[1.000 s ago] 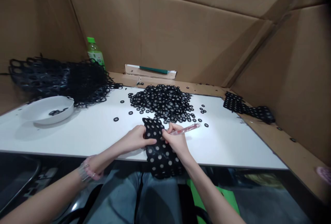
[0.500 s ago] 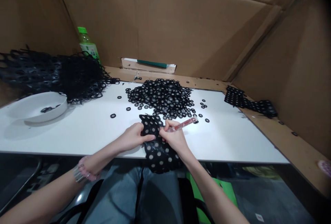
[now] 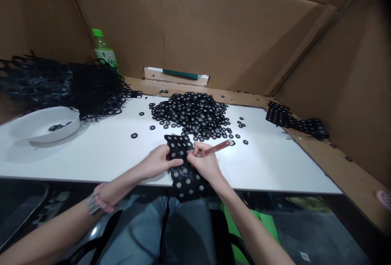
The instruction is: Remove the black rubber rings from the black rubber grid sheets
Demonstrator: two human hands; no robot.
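A black sheet with rows of pale round dots [image 3: 188, 182] lies at the table's front edge, its lower part hanging over. My left hand [image 3: 159, 161] grips the sheet's left side, thumb on top and fingers curled. My right hand [image 3: 206, 163] is closed around a reddish, clear-barrelled pen-like tool [image 3: 218, 146], held like a pen. The tool's tip is hidden by my fingers, close to the sheet. Just beyond the sheet is a heap of small black rings with pale centres [image 3: 192, 112].
A white bowl [image 3: 58, 136] holding a few black pieces stands at left, before a tangled pile of black netted scraps [image 3: 88, 89]. A green-capped bottle [image 3: 105, 51] is behind it. More dotted sheet [image 3: 296, 122] lies at right. Cardboard walls [image 3: 214, 24] enclose the white table [image 3: 275, 167].
Both hands stay on the sheet in nearly the same place. The hanging end of the sheet has shifted up slightly. The view has moved a little.
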